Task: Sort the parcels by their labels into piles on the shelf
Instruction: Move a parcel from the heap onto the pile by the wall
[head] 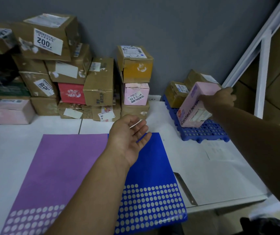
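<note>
Rightward, pink parcel [195,106] atop blue pallet [205,133].

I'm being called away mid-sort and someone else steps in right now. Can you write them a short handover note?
Left hand: open, palm up, holding nothing, above the purple mat and the blue mat.
Right hand: holds the pink box, tilted, with its lower end on the blue pallet at the right.
Done: two brown boxes sit on that pallet behind the pink box.
Left, it seems: set the pink box down, then go through the stacked parcels by the wall, label by label.
</note>
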